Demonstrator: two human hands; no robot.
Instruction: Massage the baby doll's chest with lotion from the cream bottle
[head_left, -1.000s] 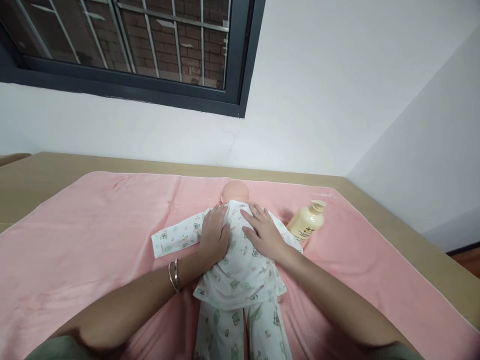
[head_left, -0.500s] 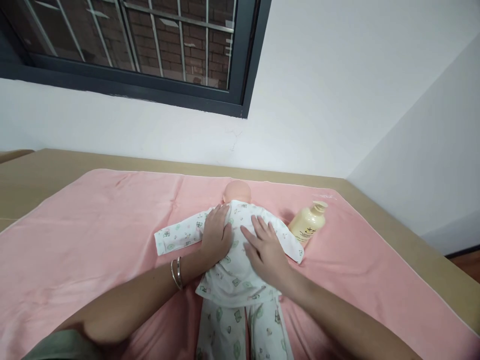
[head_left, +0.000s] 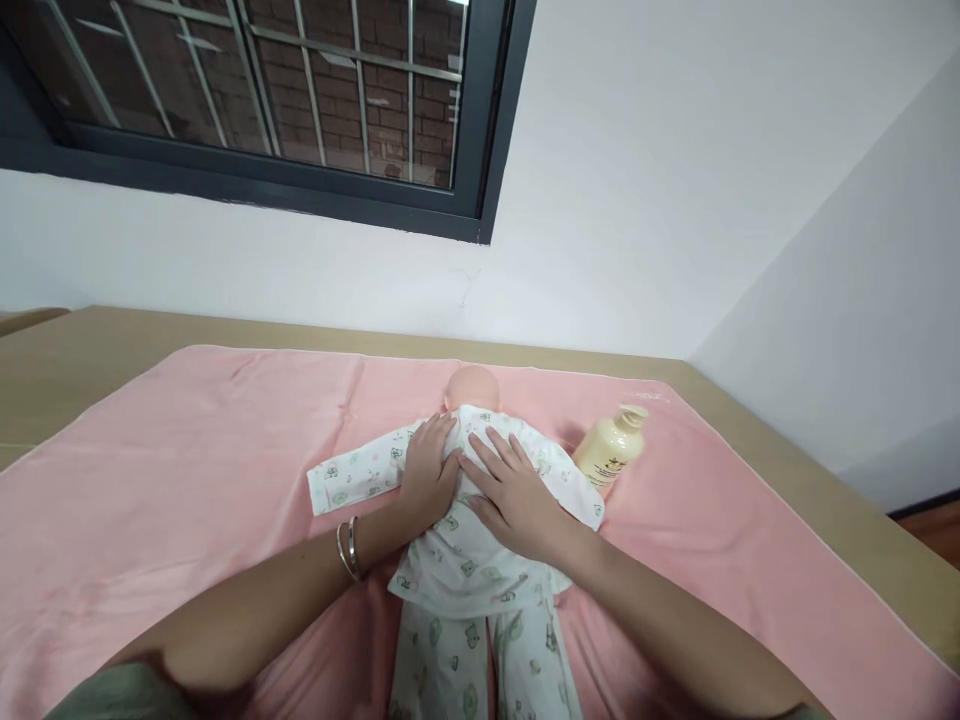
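Observation:
A baby doll lies with its bald head toward the wall, dressed in a white printed top and matching pants. My left hand rests flat on the left side of the doll's upper body, fingers stretched toward its shoulder. On the middle and right of the top lies my right hand, its fingers spread and pointing up and left. The two hands are close together, the right fingertips near my left thumb. Neither hand grips anything. Beside the doll's right-hand sleeve stands a cream pump bottle.
A pink cloth is spread under the doll and bottle on a wooden table. White wall rises behind the table, with a dark-framed, barred window at upper left. Another wall closes in on the right.
My right hand has shifted left across the doll's back, closer to my left hand. My left hand stays in about the same place. The view has tipped slightly.

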